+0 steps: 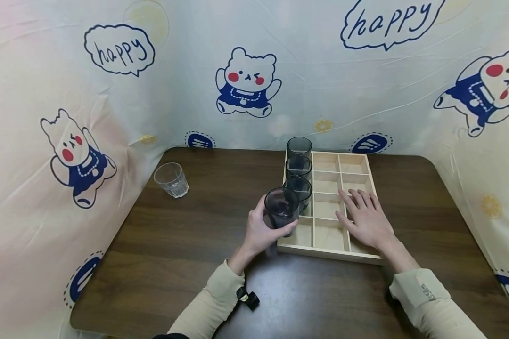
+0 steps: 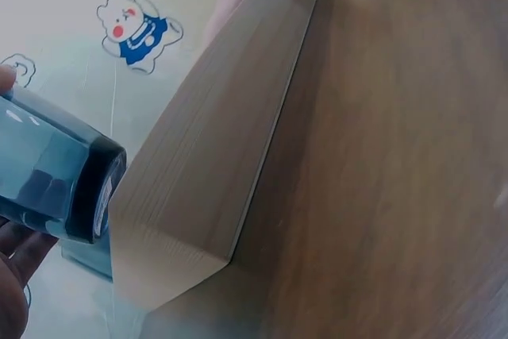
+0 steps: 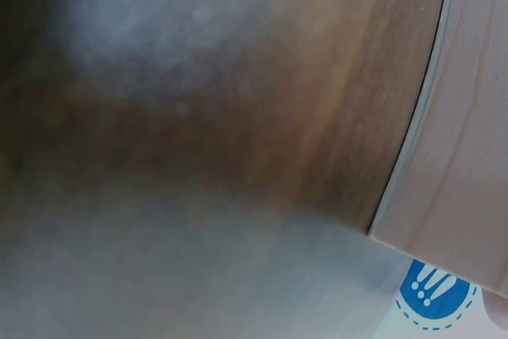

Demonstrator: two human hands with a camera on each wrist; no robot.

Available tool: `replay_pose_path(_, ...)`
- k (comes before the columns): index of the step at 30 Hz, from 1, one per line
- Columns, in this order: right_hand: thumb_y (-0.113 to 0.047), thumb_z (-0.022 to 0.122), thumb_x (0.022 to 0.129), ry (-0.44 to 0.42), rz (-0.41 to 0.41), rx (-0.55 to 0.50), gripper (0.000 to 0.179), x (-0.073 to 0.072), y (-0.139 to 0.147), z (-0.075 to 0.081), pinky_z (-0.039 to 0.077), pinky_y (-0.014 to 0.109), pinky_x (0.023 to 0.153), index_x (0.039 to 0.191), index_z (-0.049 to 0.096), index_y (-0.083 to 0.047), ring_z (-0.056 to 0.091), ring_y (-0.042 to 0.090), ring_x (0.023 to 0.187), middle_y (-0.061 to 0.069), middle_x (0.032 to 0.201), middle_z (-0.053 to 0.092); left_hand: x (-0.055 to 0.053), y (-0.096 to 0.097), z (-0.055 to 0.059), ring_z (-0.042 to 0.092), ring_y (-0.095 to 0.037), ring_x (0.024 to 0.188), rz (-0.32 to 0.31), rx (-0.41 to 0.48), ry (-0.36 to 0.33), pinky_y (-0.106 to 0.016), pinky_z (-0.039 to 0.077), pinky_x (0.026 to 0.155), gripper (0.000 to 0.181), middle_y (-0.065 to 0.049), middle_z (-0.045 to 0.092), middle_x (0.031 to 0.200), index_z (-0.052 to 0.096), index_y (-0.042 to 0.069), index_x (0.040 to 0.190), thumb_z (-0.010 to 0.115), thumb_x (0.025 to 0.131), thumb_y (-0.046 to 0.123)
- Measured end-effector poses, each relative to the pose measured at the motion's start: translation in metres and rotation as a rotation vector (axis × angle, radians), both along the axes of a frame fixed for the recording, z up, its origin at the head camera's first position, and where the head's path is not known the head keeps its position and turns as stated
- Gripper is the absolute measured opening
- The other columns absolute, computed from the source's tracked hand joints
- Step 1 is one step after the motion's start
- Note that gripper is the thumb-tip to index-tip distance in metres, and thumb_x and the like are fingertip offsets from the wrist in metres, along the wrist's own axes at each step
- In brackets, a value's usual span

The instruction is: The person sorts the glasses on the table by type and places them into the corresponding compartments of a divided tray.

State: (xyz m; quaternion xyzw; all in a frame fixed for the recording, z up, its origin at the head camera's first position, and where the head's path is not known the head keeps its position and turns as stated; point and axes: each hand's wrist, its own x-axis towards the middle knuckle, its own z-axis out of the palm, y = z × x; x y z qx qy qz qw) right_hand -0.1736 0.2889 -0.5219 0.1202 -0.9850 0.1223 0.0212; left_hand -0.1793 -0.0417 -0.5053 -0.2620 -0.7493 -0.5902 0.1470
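Wooden tray (image 1: 331, 254) holds three dark glasses (image 1: 299, 166); left hand (image 1: 259, 231) grips fourth glass (image 1: 282, 209), right hand (image 1: 368, 221) splayed; clear glass (image 1: 172, 181) head view only.

Wall sheet (image 1: 174, 94) reads "happy" twice

Left fingers (image 1: 259, 208) curled, right fingers (image 1: 358, 200) spread

On the far left, a clear glass tumbler (image 1: 172, 180) on a dark brown wood-grain table (image 1: 174, 263) with rounded far corners. Across the far side, left and right, a pale hanging sheet (image 1: 178, 75), printed with white, red-cheeked bears (image 1: 245, 98), blue-outlined "happy" speech bubbles (image 1: 119, 51), yellow citrus slices (image 1: 324, 125) and blue, dash-ringed ovals (image 1: 371, 143).
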Motion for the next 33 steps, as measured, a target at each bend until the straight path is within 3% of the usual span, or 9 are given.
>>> replay_pose_path(7, -0.056, 0.045, 0.113, -0.002, 0.000, -0.002, 0.074, 0.000, -0.001, -0.002, 0.014, 0.072, 0.132, 0.174, 0.032, -0.015, 0.028, 0.048, 0.160, 0.025, 0.170, 0.040, 0.010, 0.009, -0.002, 0.079, -0.026, 0.114, -0.036, -0.005, -0.045, -0.034, 0.064, 0.099, 0.082, -0.010, 0.082, 0.123, 0.060, 0.010, 0.147, 0.101, 0.076, 0.012)
replay_pose_path(13, -0.056, 0.045, 0.113, 0.000, 0.000, -0.002, 0.074, -0.001, -0.001, -0.002, 0.014, 0.073, 0.132, 0.174, 0.032, -0.015, 0.028, 0.048, 0.160, 0.025, 0.170, 0.040, 0.017, 0.019, -0.002, 0.078, -0.030, 0.117, -0.066, 0.005, -0.042, -0.040, 0.064, 0.101, 0.083, -0.013, 0.080, 0.126, 0.058, 0.007, 0.145, 0.102, 0.075, 0.010)
replay_pose_path(24, -0.057, 0.045, 0.113, -0.002, -0.001, 0.009, 0.075, -0.002, 0.000, 0.002, 0.015, 0.073, 0.132, 0.173, 0.033, -0.015, 0.028, 0.048, 0.160, 0.026, 0.170, 0.040, 0.022, 0.029, -0.011, 0.077, -0.025, 0.122, -0.053, -0.049, -0.075, -0.036, 0.061, 0.107, 0.085, -0.010, 0.080, 0.128, 0.057, 0.008, 0.145, 0.103, 0.074, 0.012)
replay_pose_path(33, -0.057, 0.045, 0.113, -0.007, -0.007, 0.008, 0.075, -0.002, 0.000, 0.001, 0.014, 0.072, 0.132, 0.173, 0.032, -0.015, 0.028, 0.048, 0.160, 0.026, 0.170, 0.039, 0.024, 0.032, -0.017, 0.075, -0.025, 0.126, -0.080, -0.071, -0.116, -0.035, 0.058, 0.113, 0.089, -0.011, 0.079, 0.130, 0.055, 0.009, 0.148, 0.103, 0.073, 0.012)
